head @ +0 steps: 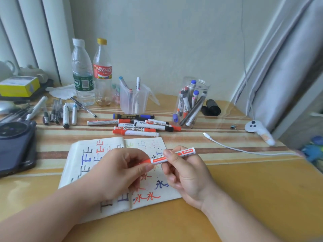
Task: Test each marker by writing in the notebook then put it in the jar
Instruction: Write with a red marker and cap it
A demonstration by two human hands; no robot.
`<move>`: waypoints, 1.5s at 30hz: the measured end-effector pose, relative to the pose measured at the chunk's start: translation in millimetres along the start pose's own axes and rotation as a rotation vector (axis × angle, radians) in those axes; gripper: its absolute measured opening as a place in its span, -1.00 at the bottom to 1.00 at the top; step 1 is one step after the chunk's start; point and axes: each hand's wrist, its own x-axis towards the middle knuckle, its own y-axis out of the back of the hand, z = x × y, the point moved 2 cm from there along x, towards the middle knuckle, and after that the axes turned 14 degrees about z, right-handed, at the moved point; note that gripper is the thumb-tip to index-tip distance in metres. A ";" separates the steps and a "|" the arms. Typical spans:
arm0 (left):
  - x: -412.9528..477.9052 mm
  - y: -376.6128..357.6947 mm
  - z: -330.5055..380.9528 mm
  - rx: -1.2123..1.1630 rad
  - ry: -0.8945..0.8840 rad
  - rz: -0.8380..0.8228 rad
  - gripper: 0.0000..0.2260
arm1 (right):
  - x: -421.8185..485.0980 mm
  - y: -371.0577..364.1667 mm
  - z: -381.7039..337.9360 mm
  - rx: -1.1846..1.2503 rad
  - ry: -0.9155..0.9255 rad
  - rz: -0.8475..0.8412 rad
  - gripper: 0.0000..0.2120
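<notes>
An open notebook (83, 165) covered in red, blue and black characters lies in front of me. Above it both hands hold a red-and-white marker (187, 151) level. My left hand (120, 170) pinches its red cap end, and my right hand (185, 173) grips the barrel. A clear round jar (201, 84) with several markers inside stands at the back right. A pile of red, black and blue markers (139, 127) lies between the notebook and the jar.
A clear square tub (125, 100) holds a few pens. Two plastic bottles (83, 72) stand behind the pens (65, 113) at the left. A phone (15, 142) sits on the left. A white cable (244, 151) and a controller (257, 130) lie on the right.
</notes>
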 end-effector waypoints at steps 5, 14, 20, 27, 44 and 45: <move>10.2 2.9 11.1 0.124 -0.208 0.255 -0.85 | 5.8 -10.6 -19.0 0.114 0.198 0.188 -0.81; 16.0 5.1 -5.5 0.088 -0.039 0.325 -0.35 | 60.1 -19.2 -119.2 -0.372 0.898 0.570 -0.78; 14.0 -1.0 -4.0 0.251 -0.088 0.249 -0.63 | 134.3 17.8 -166.9 -0.551 0.944 0.900 -0.88; 15.7 0.4 -7.0 0.300 -0.109 0.260 -0.86 | 147.3 21.1 -152.6 -0.653 0.763 0.856 -0.57; 15.1 4.5 -5.2 0.250 -0.099 0.360 -0.85 | 117.3 -72.1 -21.1 -1.557 0.571 -0.051 -0.79; 14.8 5.2 -5.1 0.245 -0.096 0.361 -0.85 | 117.9 -73.5 -21.9 -1.575 0.579 -0.038 -0.79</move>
